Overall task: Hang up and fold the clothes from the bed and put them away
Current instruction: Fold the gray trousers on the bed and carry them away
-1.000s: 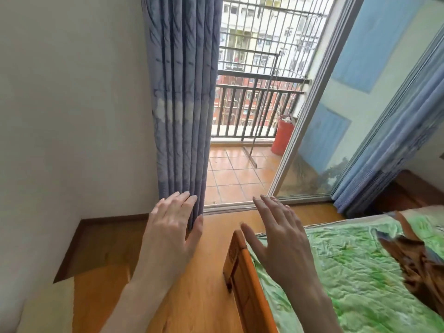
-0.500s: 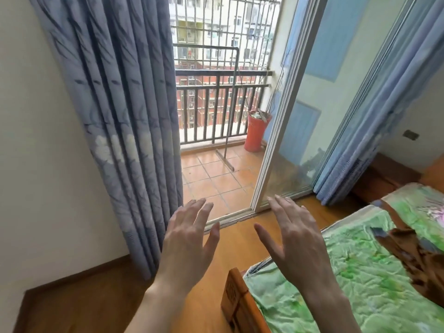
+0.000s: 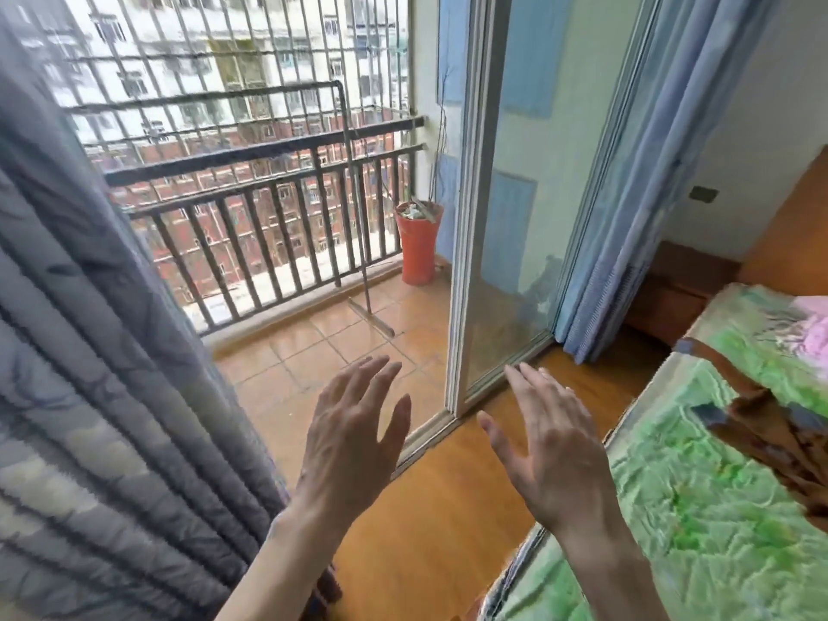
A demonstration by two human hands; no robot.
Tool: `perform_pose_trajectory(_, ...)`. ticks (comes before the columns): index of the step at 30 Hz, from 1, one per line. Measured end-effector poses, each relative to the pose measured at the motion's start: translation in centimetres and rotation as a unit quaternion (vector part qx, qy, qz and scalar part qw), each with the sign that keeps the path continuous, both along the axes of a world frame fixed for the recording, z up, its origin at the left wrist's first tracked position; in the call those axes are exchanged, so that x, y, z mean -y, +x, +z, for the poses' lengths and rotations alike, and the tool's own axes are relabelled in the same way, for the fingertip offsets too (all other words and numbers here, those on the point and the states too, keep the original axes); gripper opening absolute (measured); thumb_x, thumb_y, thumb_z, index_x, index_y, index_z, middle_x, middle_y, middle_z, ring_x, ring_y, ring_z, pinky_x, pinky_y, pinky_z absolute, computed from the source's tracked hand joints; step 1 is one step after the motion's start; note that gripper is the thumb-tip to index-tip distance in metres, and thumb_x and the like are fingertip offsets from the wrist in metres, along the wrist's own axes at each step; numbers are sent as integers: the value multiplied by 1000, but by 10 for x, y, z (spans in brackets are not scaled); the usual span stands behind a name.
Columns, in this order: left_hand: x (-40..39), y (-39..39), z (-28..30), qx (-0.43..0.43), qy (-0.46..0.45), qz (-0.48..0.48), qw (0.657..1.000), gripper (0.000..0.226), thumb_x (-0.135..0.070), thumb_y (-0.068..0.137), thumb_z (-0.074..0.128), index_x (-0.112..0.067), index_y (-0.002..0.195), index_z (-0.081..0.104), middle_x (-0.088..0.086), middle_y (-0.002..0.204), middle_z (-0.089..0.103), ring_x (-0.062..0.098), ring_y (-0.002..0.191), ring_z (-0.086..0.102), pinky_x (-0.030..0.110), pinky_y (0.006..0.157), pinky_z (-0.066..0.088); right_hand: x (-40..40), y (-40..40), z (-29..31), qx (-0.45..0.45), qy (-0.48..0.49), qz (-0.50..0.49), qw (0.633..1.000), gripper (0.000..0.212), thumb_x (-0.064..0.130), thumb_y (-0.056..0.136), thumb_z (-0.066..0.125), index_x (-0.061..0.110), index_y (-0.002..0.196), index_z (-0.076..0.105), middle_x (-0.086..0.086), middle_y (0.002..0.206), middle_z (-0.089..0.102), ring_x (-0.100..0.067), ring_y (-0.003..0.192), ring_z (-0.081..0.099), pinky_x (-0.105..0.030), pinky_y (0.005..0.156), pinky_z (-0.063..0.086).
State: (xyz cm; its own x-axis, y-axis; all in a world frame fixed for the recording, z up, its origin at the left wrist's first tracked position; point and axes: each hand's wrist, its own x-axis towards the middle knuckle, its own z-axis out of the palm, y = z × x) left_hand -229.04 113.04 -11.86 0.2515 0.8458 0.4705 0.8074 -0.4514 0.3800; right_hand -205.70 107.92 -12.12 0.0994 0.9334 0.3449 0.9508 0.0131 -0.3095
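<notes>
Where it sags on the green bed (image 3: 699, 522), brown garment (image 3: 770, 437) lies crumpled.

A brown garment (image 3: 775, 445) lies crumpled on the bed (image 3: 699, 522), near its right side, spread in loose folds with a dark blue-grey patch showing at its near edge. Farther up the bed, at the far right, a pink piece of clothing (image 3: 813, 327) lies bunched, only partly in view. The bed itself wears a green, leaf-patterned quilted cover, wrinkled all over, with its near corner reaching toward the wooden floor.
</notes>
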Motion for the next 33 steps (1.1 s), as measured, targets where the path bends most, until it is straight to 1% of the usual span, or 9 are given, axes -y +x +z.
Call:
perform_pose_trajectory(4, -76, 24, 0, -8, 14, -32, 999, 52, -46, 107, 41, -17, 146, 60, 4, 149, 61, 26, 137, 56, 44, 111, 46, -60, 16, 1, -3, -16, -46, 999, 84, 76, 100, 18, 22, 162, 35, -2, 166, 38, -19, 154, 33, -41, 127, 26)
perform_pose_trajectory(7, -123, 47, -6, 5, 4, -68, 998, 51, -46, 107, 42, -18, 146, 60, 1, 150, 60, 23, 139, 54, 44, 112, 47, -90, 30, 3, -5, -5, -89, 996, 78, 71, 102, 27, 20, 160, 40, -3, 163, 42, -20, 152, 36, -44, 125, 32)
perform_pose_trajectory(10, -174, 77, -14, 8, 11, -120, 993, 50, -45, 107, 44, -18, 145, 61, 0, 148, 60, 22, 139, 54, 41, 113, 44, -116, 50, 6, -3, 0, -134, 991, 73, 66, 104, 32, 18, 157, 44, -4, 161, 46, -21, 151, 38, -41, 125, 30)
perform_pose_trajectory(13, -230, 111, -21, 9, 16, -176, 984, 48, -46, 108, 44, -19, 144, 60, -1, 147, 60, 23, 138, 54, 36, 115, 38, -141, 72, 7, 0, -8, -186, 982, 68, 62, 107, 37, 19, 158, 42, -2, 162, 45, -19, 152, 37, -38, 126, 27)
perform_pose_trajectory(16, -289, 150, -25, 13, 35, -236, 971, 47, -46, 108, 44, -21, 145, 56, -4, 149, 57, 22, 139, 51, 36, 116, 37, -173, 96, 8, 1, 15, -237, 971, 66, 60, 105, 41, 18, 155, 47, -3, 158, 49, -19, 147, 43, -43, 121, 38)
perform_pose_trajectory(18, -328, 174, -24, 13, 48, -275, 960, 46, -45, 108, 46, -21, 145, 56, -4, 149, 57, 21, 140, 50, 36, 117, 37, -201, 110, 7, 5, 29, -272, 962, 67, 60, 103, 43, 16, 153, 50, -3, 157, 51, -20, 144, 46, -44, 118, 42)
perform_pose_trajectory(25, -444, 242, -4, 26, 44, -377, 925, 44, -37, 108, 51, -13, 145, 59, 2, 148, 59, 23, 141, 52, 46, 117, 43, -299, 149, 10, -13, 30, -358, 933, 72, 65, 103, 34, 19, 157, 44, 2, 163, 42, -15, 149, 40, -40, 122, 36)
perform_pose_trajectory(29, -483, 280, -1, 31, 30, -415, 909, 45, -37, 107, 51, -13, 143, 60, 2, 146, 61, 23, 140, 53, 43, 118, 42, -320, 168, 11, 5, 39, -410, 911, 68, 63, 105, 36, 20, 157, 43, 3, 161, 44, -14, 147, 42, -37, 121, 37)
perform_pose_trajectory(33, -503, 329, -5, 46, 23, -477, 877, 43, -37, 107, 50, -14, 141, 61, 2, 144, 62, 23, 138, 54, 40, 116, 42, -325, 187, 7, 1, 41, -467, 883, 69, 65, 105, 33, 23, 158, 40, 2, 160, 45, -17, 146, 45, -39, 119, 39)
